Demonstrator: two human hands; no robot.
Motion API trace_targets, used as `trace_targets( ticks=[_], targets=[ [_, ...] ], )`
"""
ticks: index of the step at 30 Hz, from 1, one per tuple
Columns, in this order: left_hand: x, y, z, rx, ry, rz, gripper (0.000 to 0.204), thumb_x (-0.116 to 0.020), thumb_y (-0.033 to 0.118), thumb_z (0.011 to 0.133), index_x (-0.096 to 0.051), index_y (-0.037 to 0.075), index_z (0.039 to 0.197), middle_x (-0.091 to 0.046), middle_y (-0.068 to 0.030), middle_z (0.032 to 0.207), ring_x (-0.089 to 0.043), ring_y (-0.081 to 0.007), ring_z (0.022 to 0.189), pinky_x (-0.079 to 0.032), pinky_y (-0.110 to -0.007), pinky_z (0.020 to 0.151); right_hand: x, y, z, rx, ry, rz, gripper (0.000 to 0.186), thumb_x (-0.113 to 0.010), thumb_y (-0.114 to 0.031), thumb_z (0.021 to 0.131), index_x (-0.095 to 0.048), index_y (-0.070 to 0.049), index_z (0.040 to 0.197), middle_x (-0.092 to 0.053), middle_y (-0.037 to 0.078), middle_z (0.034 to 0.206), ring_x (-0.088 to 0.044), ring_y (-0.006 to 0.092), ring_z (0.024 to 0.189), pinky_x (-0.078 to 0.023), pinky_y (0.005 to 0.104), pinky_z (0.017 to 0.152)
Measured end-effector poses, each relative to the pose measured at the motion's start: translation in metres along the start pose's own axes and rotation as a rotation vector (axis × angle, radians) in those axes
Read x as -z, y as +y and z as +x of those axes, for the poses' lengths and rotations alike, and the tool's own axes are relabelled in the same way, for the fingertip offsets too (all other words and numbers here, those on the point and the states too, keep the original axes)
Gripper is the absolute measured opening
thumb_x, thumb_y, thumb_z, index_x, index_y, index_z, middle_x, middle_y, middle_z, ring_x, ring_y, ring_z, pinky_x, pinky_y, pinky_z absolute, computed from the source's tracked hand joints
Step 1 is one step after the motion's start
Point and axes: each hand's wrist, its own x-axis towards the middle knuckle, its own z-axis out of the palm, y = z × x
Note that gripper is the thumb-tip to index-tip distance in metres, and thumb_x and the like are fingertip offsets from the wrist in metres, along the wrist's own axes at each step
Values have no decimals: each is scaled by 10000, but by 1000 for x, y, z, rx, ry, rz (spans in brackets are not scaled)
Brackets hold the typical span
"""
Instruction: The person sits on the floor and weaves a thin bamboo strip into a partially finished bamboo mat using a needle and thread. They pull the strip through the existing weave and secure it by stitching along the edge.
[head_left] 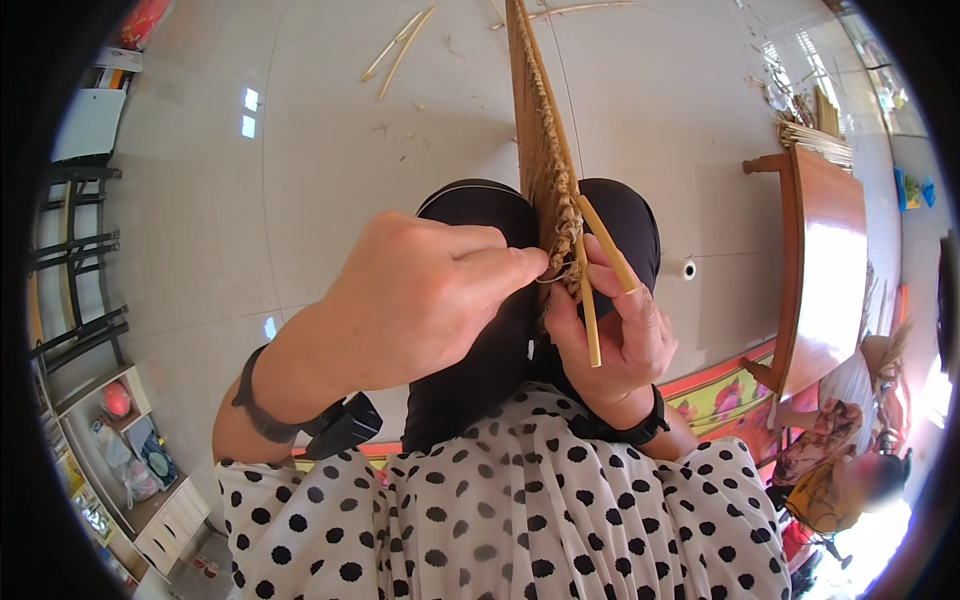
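Between my knees stands a brown woven reed mat [535,140], seen nearly edge-on, with a row of knots [563,225] along its near edge. My left hand [420,290] is closed in a pinch at that edge, on a thin pale thread [545,280] that loops by the knots. On the mat's other side, my right hand [635,335] is closed around two cut reed stalks [608,245]. Its thumb and fingertips press against the knotted edge. One stalk slants across the fingers, and the other points down toward my lap. Part of the thread is hidden behind my fingers.
Loose stalks [400,50] and scraps lie on the tiled floor ahead. A small white spool [689,269] sits right of my knee. A wooden bench [825,260] stands at the right, with bundled stalks [815,140] beyond it. Another person [830,490] is at the lower right. Shelves [130,470] line the left.
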Motion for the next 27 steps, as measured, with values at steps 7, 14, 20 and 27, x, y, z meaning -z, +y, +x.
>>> trace_targets(
  ticks=[7,14,20,27],
  targets=[
    [6,4,3,12,-31,31,297,-719,29,729,-706,52,1025,-597,-15,700,-598,-193,566,-434,-325,457,0,-2,2,-12,-5,-1,344,-824,73,637,-684,50,951,-753,227,954,-768,295,826,-616,294,720],
    [11,8,9,25,-78,48,296,-715,28,727,-713,47,1023,-583,-17,688,-593,-191,562,-439,-324,459,0,3,0,0,8,-7,337,-819,62,653,-682,41,961,-752,222,959,-762,289,801,-611,292,702],
    [11,12,14,13,-89,88,267,-718,33,731,-719,45,998,-583,-18,689,-593,-190,554,-441,-323,457,3,5,0,40,-28,0,395,-837,68,657,-639,78,999,-750,225,1012,-765,281,890,-608,302,764],
    [0,4,11,5,-4,43,238,-729,11,736,-714,52,971,-603,-21,689,-585,-193,542,-428,-317,438,0,10,-1,32,18,56,373,-842,61,658,-682,17,991,-747,204,959,-752,291,777,-607,300,686]
  ],
)
